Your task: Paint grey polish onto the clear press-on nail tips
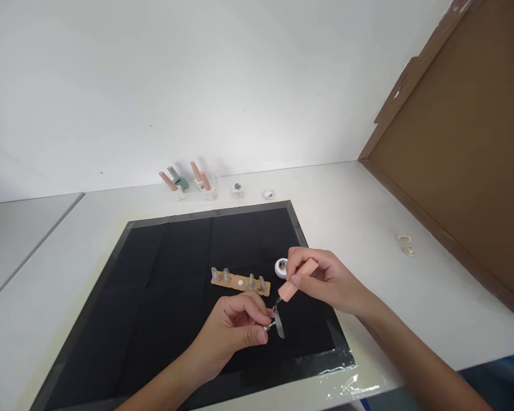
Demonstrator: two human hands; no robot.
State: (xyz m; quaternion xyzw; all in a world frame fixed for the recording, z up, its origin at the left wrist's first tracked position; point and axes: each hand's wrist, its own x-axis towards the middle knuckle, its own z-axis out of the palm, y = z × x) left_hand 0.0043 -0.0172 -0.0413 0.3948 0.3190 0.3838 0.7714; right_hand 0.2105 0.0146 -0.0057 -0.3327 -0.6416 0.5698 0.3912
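Between the thumb and fingers of my left hand (240, 325) is a small metal stand that bears a clear false nail (280, 324). My right hand (321, 277) pinches a nail polish brush by its peach-coloured cap (298, 279); the dark brush end meets the upper end of the nail. Just beyond my left hand lies a tan strip (240, 282) with several clear false nails standing on it and a white dot in its middle. A small round white pot (281, 268), partly hidden by my right hand, holds something dark and shiny.
Black mat (171, 297) with taped edges covers the white table (334, 200). Along the back wall stand nail polish bottles (205, 185), an uncapped bottle (237, 190) and a small white dish (268, 194). Two small round pieces (406, 245) lie right, near a cardboard panel (458, 148).
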